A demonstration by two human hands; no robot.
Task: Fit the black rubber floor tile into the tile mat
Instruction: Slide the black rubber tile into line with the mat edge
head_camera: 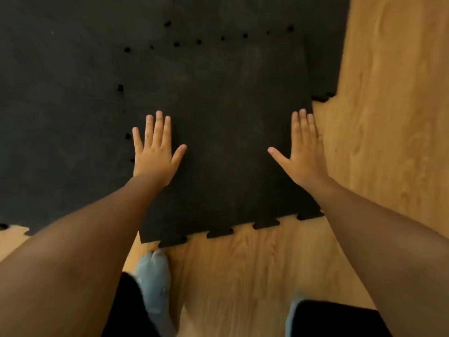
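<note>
A black rubber floor tile (218,132) with jigsaw-toothed edges lies in the corner gap of the black tile mat (60,105). Small dark gaps show along its left and far seams. Its near toothed edge and its right edge border bare wooden floor. My left hand (155,152) lies flat on the tile near its left seam, fingers spread. My right hand (301,154) lies flat along the tile's right edge, fingers together and thumb out. Neither hand holds anything.
Light wooden floor (388,117) runs along the right and near sides of the mat. My feet in grey socks (153,283) stand on the wood just short of the tile's near edge. The mat stretches far to the left and back.
</note>
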